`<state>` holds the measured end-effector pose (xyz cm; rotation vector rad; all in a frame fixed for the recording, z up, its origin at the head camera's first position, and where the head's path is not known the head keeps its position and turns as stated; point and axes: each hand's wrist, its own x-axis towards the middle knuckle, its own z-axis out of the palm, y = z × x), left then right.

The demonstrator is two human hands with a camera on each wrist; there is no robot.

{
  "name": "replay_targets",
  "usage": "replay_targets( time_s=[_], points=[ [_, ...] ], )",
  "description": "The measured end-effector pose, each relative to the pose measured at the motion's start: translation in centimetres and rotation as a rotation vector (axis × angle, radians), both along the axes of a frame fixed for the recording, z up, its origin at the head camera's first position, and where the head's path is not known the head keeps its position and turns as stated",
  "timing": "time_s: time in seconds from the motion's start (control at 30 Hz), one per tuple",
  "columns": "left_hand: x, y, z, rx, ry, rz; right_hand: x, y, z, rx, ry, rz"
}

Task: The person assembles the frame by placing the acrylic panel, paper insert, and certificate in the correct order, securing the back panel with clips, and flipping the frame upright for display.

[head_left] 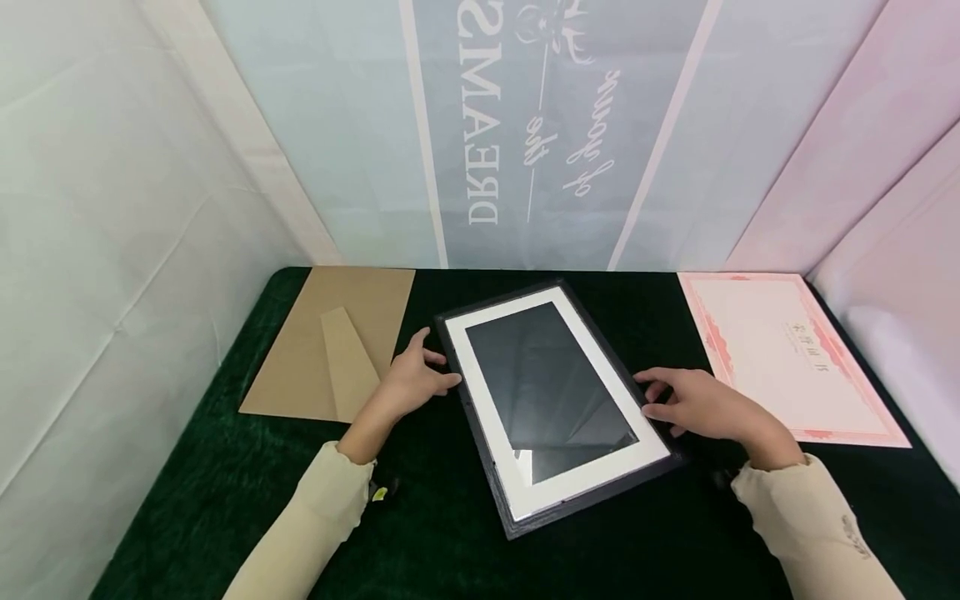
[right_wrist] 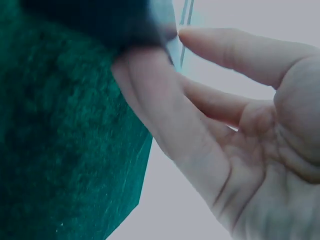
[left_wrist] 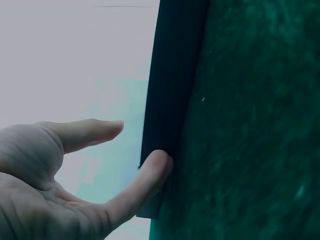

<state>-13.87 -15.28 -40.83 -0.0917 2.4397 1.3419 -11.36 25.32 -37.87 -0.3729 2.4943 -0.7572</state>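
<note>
A dark picture frame point(head_left: 547, 383) with a white inner border lies at a slant on the green cloth. At its left edge is my left hand point(head_left: 411, 379), fingers spread; in the left wrist view one fingertip of that hand point(left_wrist: 45, 200) touches the frame's dark side point(left_wrist: 175, 75), with the thumb apart from it. My right hand point(head_left: 701, 404) grips the frame's right edge. The right wrist view shows that hand point(right_wrist: 225, 150) with its fingers beneath the dark edge point(right_wrist: 100, 20) and the thumb at the other side.
Left of the frame lies a brown backing board point(head_left: 288, 367) with a tapered stand flap point(head_left: 348, 358). A pink-bordered sheet point(head_left: 780, 358) lies at the right, beyond my right hand. A printed cloth backdrop point(head_left: 375, 150) rises behind the green cloth point(head_left: 225, 492), with white and pink sides.
</note>
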Motion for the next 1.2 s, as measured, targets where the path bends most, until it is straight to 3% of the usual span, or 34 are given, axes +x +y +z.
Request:
replay_targets(
  time_s=[0.13,0.3,0.37,0.5,0.6,0.77,0.87,1.03,1.2],
  points=[
    [0.0,0.3,-0.4,0.039,0.033,-0.012,0.2,-0.3,0.1,-0.053,-0.094,-0.008],
    [0.0,0.5,-0.7,0.117,0.075,-0.043,0.0,-0.8,-0.3,-0.077,-0.090,-0.049],
    [0.2,0.7,-0.7,0.050,0.108,-0.087,-0.2,-1.1,-0.6,-0.067,-0.058,-0.065],
    [0.8,1.5,-0.6,-0.180,0.125,-0.183,-0.4,-1.6,-1.1,-0.037,0.006,-0.075],
    [1.2,2.1,-0.5,-0.257,0.123,-0.214,-0.4,-1.9,-1.3,-0.019,0.047,-0.071],
    [1.2,2.5,-0.8,-0.209,0.180,-0.132,-0.2,-2.3,-1.2,0.006,0.110,-0.091],
    [1.1,2.5,-1.0,-0.149,0.206,-0.086,-0.1,-2.8,-1.2,0.004,0.101,-0.132],
    [0.7,2.2,-1.5,-0.101,0.193,-0.061,0.2,-3.5,-1.1,0.001,0.045,-0.179],
    [0.5,1.7,-2.0,-0.039,0.172,-0.048,0.0,-3.2,-1.7,-0.032,0.097,-0.157]
  ],
)
